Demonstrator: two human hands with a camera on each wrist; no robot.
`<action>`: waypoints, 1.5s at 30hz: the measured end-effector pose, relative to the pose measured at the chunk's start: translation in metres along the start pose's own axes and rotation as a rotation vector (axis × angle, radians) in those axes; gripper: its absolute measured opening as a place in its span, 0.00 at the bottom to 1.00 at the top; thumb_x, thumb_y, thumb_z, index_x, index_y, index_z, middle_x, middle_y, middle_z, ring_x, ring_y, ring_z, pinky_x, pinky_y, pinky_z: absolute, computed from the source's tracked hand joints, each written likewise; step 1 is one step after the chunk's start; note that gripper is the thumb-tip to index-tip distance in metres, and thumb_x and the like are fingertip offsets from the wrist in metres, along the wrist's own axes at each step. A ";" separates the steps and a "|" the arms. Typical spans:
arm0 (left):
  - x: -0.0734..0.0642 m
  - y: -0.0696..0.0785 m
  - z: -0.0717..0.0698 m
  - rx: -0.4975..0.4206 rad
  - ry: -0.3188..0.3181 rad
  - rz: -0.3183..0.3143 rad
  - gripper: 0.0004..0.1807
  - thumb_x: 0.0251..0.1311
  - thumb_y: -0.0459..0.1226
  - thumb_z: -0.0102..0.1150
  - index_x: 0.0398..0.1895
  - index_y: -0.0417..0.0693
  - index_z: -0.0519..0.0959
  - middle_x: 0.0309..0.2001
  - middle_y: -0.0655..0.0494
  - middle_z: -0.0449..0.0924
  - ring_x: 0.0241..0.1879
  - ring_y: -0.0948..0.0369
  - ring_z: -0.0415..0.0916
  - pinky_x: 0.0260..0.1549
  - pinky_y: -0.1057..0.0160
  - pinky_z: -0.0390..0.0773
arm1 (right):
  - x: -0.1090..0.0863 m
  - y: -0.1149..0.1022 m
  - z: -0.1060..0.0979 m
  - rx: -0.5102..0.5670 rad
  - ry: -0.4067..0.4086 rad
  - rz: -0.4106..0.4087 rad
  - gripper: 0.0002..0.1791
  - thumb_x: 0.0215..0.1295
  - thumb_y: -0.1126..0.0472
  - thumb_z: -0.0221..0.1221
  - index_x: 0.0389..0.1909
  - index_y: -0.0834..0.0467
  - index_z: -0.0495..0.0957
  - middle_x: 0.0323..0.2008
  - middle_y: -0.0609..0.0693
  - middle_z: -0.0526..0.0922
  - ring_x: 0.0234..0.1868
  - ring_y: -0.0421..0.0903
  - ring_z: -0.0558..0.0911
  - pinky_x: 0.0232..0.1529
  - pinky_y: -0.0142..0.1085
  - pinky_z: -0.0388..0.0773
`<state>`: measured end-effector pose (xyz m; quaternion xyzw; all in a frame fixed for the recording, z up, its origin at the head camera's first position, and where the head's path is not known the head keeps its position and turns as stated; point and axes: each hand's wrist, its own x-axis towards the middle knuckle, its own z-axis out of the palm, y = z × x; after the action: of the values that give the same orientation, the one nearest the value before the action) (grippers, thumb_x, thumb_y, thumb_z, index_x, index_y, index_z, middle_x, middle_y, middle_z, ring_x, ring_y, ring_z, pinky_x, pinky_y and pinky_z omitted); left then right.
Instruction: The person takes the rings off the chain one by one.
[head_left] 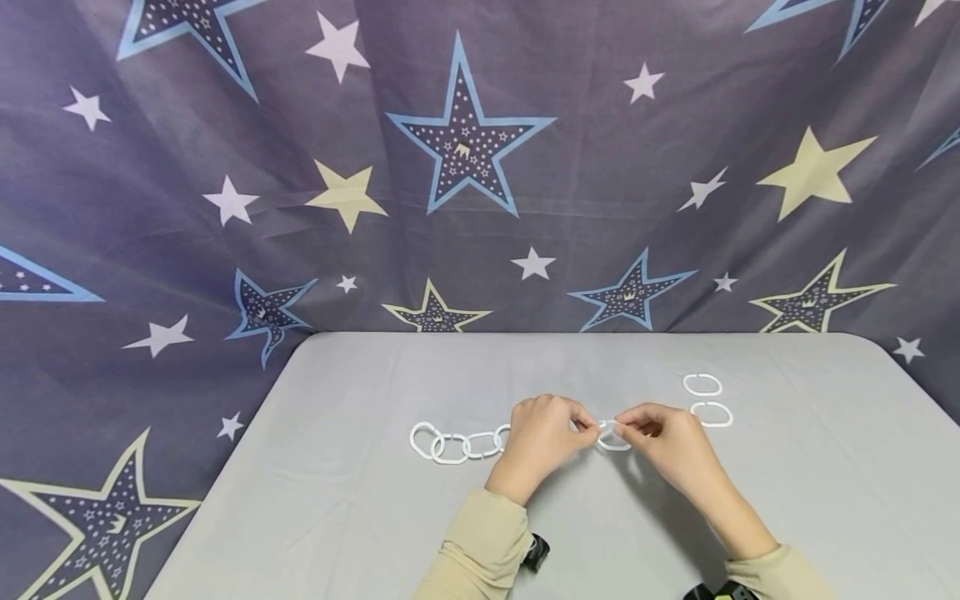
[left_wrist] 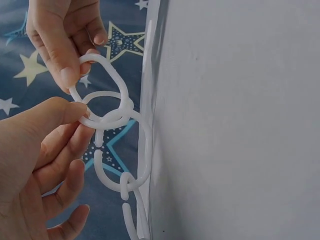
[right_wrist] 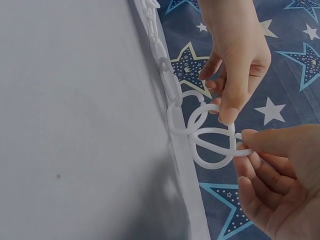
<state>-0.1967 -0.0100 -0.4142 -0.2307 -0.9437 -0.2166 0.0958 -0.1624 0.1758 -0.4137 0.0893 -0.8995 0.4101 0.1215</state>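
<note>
My left hand (head_left: 543,437) pinches a white plastic link (left_wrist: 99,125) between thumb and index finger. This link belongs to a white chain (head_left: 450,462) that trails away to the left across the table, partly hidden behind the hand. Facing it, my right hand (head_left: 667,437) pinches another white link (left_wrist: 119,80) with thumb and fingertips. The two pinched links overlap and look looped through each other, with the fingertips of both hands close together. Small gaps show in the sides of some links. The other fingers of the left hand are loosely bent in the left wrist view.
Two loose white links, a farther one (head_left: 703,395) and a nearer one (head_left: 716,426), lie beyond the right hand. Everything rests on a pale grey covered table (head_left: 337,517). A dark star-patterned cloth (head_left: 570,192) hangs behind its far edge and along the sides.
</note>
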 end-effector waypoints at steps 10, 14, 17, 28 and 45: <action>-0.001 0.002 0.003 -0.005 0.026 0.008 0.02 0.52 0.47 0.68 0.26 0.71 0.88 0.25 0.80 0.80 0.25 0.71 0.74 0.28 0.68 0.69 | -0.001 0.002 -0.001 0.045 -0.018 0.055 0.02 0.57 0.67 0.70 0.31 0.60 0.86 0.28 0.50 0.87 0.27 0.41 0.82 0.28 0.31 0.77; -0.002 0.003 0.004 -0.009 0.026 0.008 0.02 0.51 0.47 0.68 0.26 0.71 0.87 0.25 0.80 0.80 0.25 0.71 0.74 0.28 0.68 0.68 | -0.001 0.001 -0.001 0.056 -0.018 0.074 0.03 0.56 0.67 0.70 0.30 0.61 0.86 0.27 0.50 0.87 0.26 0.41 0.82 0.26 0.31 0.76; -0.002 0.003 0.004 -0.010 0.029 0.009 0.03 0.51 0.46 0.68 0.26 0.71 0.87 0.25 0.80 0.80 0.25 0.71 0.74 0.29 0.68 0.69 | -0.001 0.001 -0.002 0.062 -0.019 0.090 0.03 0.57 0.66 0.70 0.30 0.62 0.86 0.27 0.50 0.86 0.25 0.41 0.81 0.25 0.31 0.76; -0.002 0.005 0.005 0.010 0.067 0.021 0.02 0.49 0.46 0.69 0.25 0.70 0.88 0.25 0.80 0.81 0.26 0.71 0.75 0.29 0.69 0.69 | 0.000 0.002 -0.004 0.046 -0.018 0.086 0.04 0.57 0.65 0.69 0.31 0.62 0.87 0.28 0.51 0.87 0.27 0.41 0.82 0.27 0.31 0.76; -0.001 0.002 0.002 -0.003 0.094 0.042 0.02 0.52 0.46 0.69 0.27 0.68 0.88 0.25 0.78 0.82 0.22 0.71 0.72 0.26 0.69 0.67 | 0.000 0.002 -0.009 0.052 -0.019 0.119 0.03 0.59 0.64 0.68 0.32 0.60 0.87 0.30 0.52 0.88 0.30 0.44 0.84 0.31 0.32 0.76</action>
<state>-0.1954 -0.0079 -0.4154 -0.2400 -0.9328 -0.2267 0.1442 -0.1621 0.1839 -0.4095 0.0427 -0.8934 0.4388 0.0859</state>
